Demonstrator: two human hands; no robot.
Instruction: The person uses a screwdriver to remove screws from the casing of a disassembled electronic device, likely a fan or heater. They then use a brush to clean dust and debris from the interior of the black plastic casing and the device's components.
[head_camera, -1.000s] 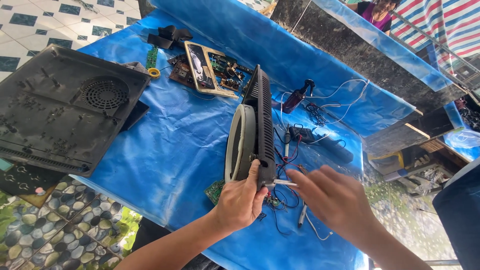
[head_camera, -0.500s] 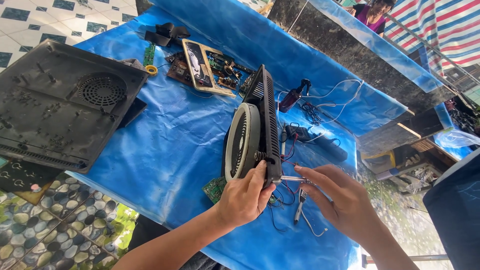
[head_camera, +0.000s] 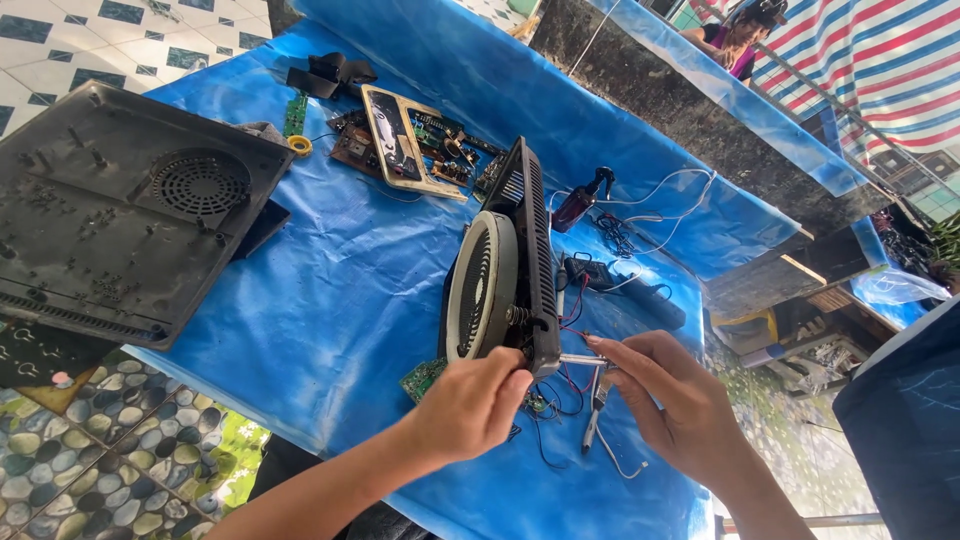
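An opened induction cooker body (head_camera: 530, 260) stands on its edge on the blue sheet (head_camera: 340, 300), its round coil disc (head_camera: 482, 285) facing left. My left hand (head_camera: 470, 405) grips the lower end of the black body near the coil. My right hand (head_camera: 665, 395) pinches a thin metal tool (head_camera: 583, 359) whose tip touches the body's lower right edge. Red and black wires (head_camera: 560, 400) hang below the body, and a small green circuit board (head_camera: 423, 378) lies under my left hand.
A black cooker bottom cover (head_camera: 120, 215) with a round vent lies at left. A circuit board with a beige frame (head_camera: 405, 140) lies at the back. A dark bottle (head_camera: 580, 200), cables and a soldering iron (head_camera: 595, 415) lie to the right. Another person (head_camera: 740, 35) is far back.
My right hand has come in from the right and closed on the metal tool at the body's lower edge. My left hand stays on the body.
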